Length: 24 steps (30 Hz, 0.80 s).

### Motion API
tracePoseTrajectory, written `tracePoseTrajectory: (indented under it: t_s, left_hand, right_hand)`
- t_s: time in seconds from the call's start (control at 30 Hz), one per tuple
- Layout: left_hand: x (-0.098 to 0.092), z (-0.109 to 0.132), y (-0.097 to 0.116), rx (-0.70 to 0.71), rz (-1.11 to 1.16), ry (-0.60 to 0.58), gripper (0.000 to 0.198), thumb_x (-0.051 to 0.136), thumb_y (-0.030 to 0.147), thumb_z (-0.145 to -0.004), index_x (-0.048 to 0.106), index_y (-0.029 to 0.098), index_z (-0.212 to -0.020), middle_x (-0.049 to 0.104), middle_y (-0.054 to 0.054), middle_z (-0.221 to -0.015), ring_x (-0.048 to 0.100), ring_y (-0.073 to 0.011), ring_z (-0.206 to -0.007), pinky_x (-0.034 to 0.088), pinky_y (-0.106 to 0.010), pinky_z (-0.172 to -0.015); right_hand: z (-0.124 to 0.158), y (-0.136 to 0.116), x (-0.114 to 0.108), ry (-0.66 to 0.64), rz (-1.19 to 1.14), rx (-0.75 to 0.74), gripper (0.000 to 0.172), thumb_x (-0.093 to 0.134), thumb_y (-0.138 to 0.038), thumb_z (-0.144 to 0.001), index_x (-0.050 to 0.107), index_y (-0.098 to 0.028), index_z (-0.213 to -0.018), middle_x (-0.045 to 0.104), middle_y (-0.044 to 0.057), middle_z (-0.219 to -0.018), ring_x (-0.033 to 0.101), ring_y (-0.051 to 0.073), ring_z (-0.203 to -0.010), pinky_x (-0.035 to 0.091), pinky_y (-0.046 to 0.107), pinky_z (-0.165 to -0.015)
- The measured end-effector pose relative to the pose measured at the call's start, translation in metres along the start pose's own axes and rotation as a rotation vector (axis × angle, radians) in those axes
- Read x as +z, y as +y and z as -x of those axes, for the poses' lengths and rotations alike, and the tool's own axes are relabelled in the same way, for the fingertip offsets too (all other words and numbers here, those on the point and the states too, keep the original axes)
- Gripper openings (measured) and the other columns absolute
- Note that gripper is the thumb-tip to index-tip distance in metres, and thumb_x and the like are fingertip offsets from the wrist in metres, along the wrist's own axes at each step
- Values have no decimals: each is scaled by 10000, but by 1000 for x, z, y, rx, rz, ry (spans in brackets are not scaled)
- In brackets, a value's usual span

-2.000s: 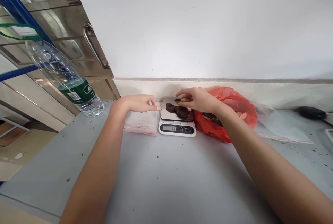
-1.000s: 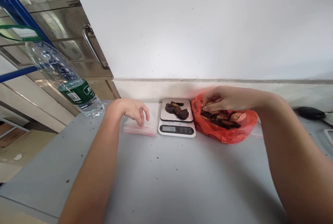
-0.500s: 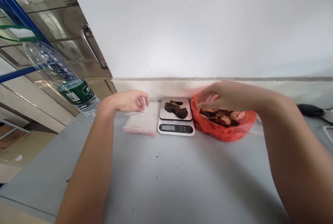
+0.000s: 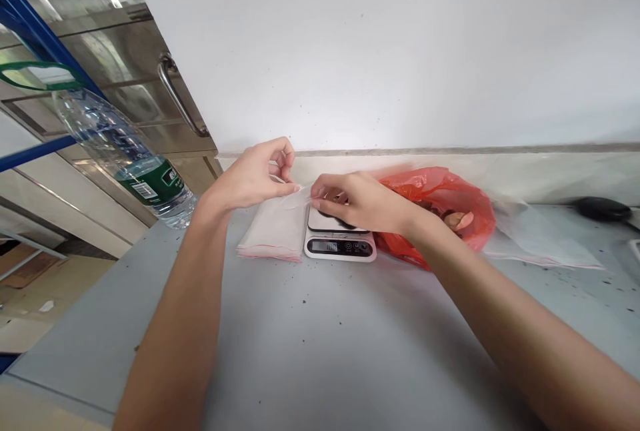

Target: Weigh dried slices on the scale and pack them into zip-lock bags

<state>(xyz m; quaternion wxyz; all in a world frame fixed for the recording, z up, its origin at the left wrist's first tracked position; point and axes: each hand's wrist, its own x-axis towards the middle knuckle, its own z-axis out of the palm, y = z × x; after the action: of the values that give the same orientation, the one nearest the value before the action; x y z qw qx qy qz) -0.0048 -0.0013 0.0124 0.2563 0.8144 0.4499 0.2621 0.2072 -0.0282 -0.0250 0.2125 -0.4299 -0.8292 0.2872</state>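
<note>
A thin clear plastic zip bag point(image 4: 300, 198) is stretched between my two hands. My left hand point(image 4: 253, 174) pinches its left end above a stack of similar bags point(image 4: 270, 234) with red edges. My right hand point(image 4: 365, 203) grips the other end, over the white kitchen scale point(image 4: 340, 250). Dark dried slices on the scale's plate are mostly hidden behind my right hand. Beside the scale, a red plastic bag point(image 4: 425, 184) stands open, with dried brown pieces point(image 4: 457, 220) in it, partly covered by my right forearm.
A large water bottle point(image 4: 145, 171) with a green handle stands at the table's left edge. Clear zip bags point(image 4: 545, 237) lie right of the red bag, near a black object point(image 4: 600, 208). A white wall point(image 4: 400, 51) rises behind. Dark crumbs dot the grey table point(image 4: 300, 364).
My right hand has moved left from above the red bag to over the scale. My left hand has risen slightly. Both hands now hold a clear zip bag near the stack.
</note>
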Motion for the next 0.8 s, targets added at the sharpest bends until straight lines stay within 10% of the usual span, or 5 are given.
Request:
tracePoseTrajectory:
  t_s: [0.3, 0.4, 0.53, 0.8]
  left_hand:
    - [11, -4, 3, 202, 146, 139, 280, 792, 340, -723, 561, 219, -826, 653, -14, -909, 688, -205, -888, 582, -379, -865]
    - [11, -6, -2, 231, 85, -25, 698, 904, 493, -621, 631, 253, -1217, 613, -101, -1444, 562, -343, -1379, 480, -492, -1141]
    - [15, -7, -7, 175, -68, -307, 1319, 936, 600, -550, 274, 295, -1650, 164, -99, -1782, 141, -380, -1636, 265, -517, -1294]
    - [15, -7, -6, 77, -163, -278, 930, 880, 528, -651, 526, 252, -1466, 562, -113, -1546, 531, -391, -1413, 460, -456, -1132]
  right_hand:
    - [-8, -6, 13, 298, -429, 238, 101, 617, -160, -758, 709, -179, -796, 577, -33, -617, 476, 116, -528, 404, 278, -560]
    - [-12, 1, 16, 481, -505, 111, 66, 673, -194, -650, 608, -205, -659, 592, -25, -655, 536, 134, -607, 453, 286, -604]
    - [-15, 6, 18, 569, -386, 11, 213, 775, -284, -600, 588, -217, -679, 595, -30, -680, 550, 154, -657, 465, 307, -641]
    - [-9, 1, 6, 395, -117, 64, 97, 705, -281, -814, 679, -192, -842, 724, 46, -855, 649, 189, -737, 502, 322, -694]
